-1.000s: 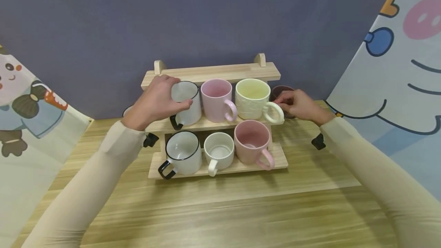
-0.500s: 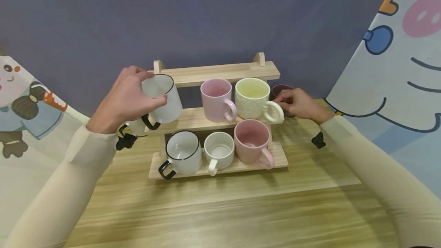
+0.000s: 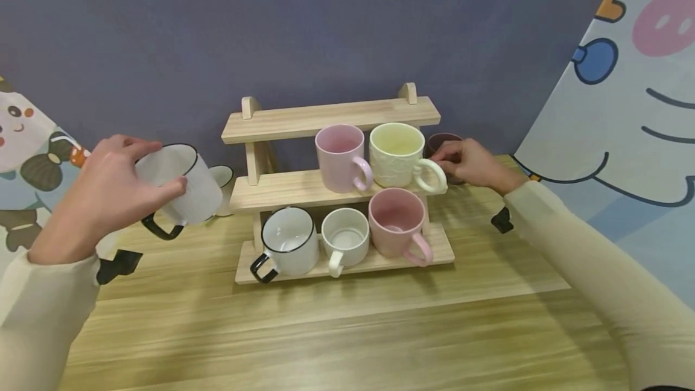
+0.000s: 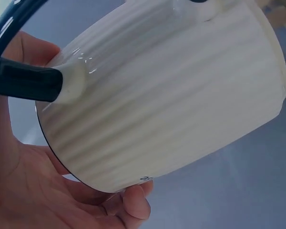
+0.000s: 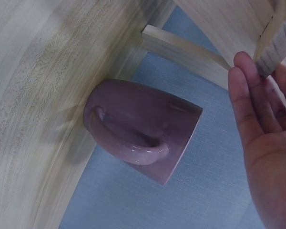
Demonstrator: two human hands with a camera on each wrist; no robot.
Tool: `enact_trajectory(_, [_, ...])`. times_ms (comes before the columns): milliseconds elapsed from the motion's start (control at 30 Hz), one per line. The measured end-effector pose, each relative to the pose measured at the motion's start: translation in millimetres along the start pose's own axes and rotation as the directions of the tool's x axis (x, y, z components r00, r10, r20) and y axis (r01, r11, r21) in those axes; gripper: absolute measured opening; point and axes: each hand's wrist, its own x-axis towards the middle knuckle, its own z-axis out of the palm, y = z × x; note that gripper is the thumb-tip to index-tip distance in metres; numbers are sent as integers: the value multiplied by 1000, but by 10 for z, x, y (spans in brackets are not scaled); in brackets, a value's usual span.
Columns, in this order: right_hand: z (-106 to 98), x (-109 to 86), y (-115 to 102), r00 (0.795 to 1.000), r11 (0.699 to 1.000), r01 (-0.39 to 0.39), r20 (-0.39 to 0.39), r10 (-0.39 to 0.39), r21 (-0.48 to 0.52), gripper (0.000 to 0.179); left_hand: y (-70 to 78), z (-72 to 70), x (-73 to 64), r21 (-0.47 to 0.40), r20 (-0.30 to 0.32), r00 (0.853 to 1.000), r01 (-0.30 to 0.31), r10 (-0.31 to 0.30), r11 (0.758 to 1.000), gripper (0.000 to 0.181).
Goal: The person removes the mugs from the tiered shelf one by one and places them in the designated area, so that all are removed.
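Note:
My left hand (image 3: 116,189) grips a white mug (image 4: 171,95) by its rim, left of the wooden rack (image 3: 331,120). The mug has ribbed sides, a thin black rim and a black handle; it hangs tilted above the table. At the other end, my right hand (image 3: 471,165) pinches the end of the rack's middle shelf, fingers on one side and thumb on the other. A mauve mug (image 5: 138,124) stands behind that hand, apart from the fingers. The middle shelf bears a pink mug (image 3: 336,165) and a pale yellow mug (image 3: 396,162).
On the bottom shelf are a white mug with a black rim (image 3: 293,252), a small cream cup (image 3: 347,243) and a rose-pink mug (image 3: 396,234). Another dark-rimmed white mug (image 3: 224,195) stands on the table (image 3: 347,330) left of the rack. A grey-blue backdrop (image 3: 336,29) hangs behind.
My left hand has lifted the white mug off the left of the middle shelf and carried it left, tilting it, away from the rack. My right hand stays at the shelf end.

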Motion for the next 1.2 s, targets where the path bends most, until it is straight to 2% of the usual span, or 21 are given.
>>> enact_trajectory(200, [1, 2, -12, 1000, 1000, -6, 4, 6, 2, 15, -267, 83, -89, 29, 54, 998, 34, -35, 999, 71])
enact_trajectory(300, [3, 14, -16, 1000, 1000, -9, 9, 9, 7, 15, -390, 178, -152, 38, 61, 997, 44, -46, 998, 71])
enact_trajectory(467, [-2, 33, -22, 1000, 1000, -2, 10, 2, -1, 14, -557, 443, -245, 6, 43, 999, -10, 10, 1000, 68])
enact_trajectory(700, [-20, 4, -32, 1000, 1000, 20, 18, -19, -17, 12, -726, 836, -298, -11, 83, 992, -92, 92, 996, 66])
enact_trajectory(933, [-11, -9, 9, 1000, 1000, 17, 7, -17, -11, 12, -843, 1098, -227, -29, 106, 982, -156, 159, 987, 65])
enact_trajectory(1200, [-4, -5, -5, 1000, 999, -2, 2, 2, -34, 15, -887, 1187, -122, -42, 189, 964, -183, 188, 982, 68])
